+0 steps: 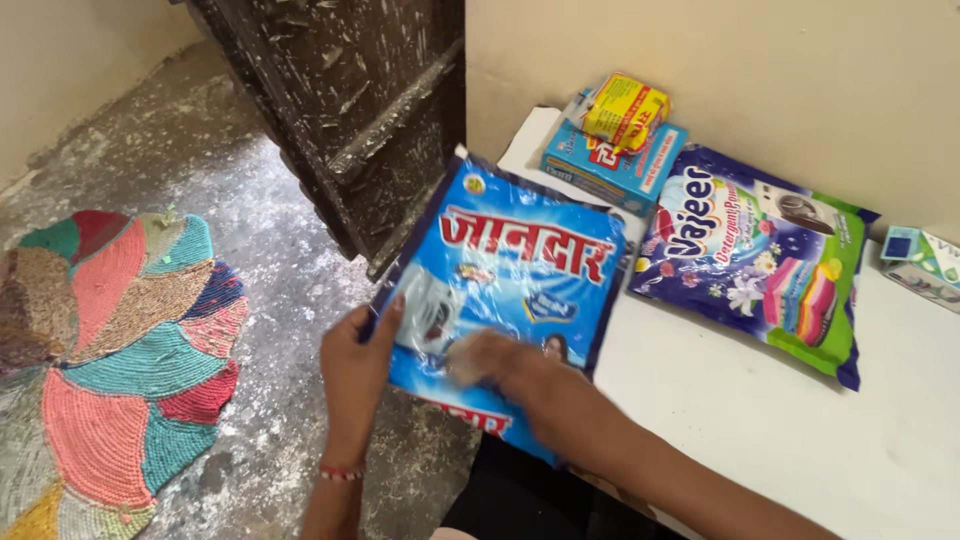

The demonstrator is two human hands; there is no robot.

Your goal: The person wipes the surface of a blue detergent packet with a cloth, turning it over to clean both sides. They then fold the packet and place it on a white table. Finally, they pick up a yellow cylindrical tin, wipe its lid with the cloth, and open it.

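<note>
The left hand [360,360] grips the left edge of a blue bag [505,300], thumb over the front and fingers curled behind it. The right hand [490,360] lies on the front of the same bag near its lower middle; it is blurred, so whether it is flat or pinching cannot be told. A thin red band circles the left wrist.

The blue bag is a flat, glossy plastic packet, roughly rectangular, with red lettering and a picture on a shiny, crinkled face. It hangs tilted over the near-left corner of the white table [800,430], its upper part over the tabletop and its lower part off the edge.

Just beside it on the table lies a purple bag [755,265], also shiny plastic, pillow-shaped, with green at its right end and flower pictures. Behind both, against the pale wall, sits a blue cardboard box [610,165] with a small yellow packet [625,110] on top of it. A small green and white box [920,255] rests at the table's far right.

Left of the table, a dark, scratched wooden door [350,110] stands over a rough grey speckled floor [270,300]. A round woven mat [110,370] in pink, teal, red and tan wedges lies on it
</note>
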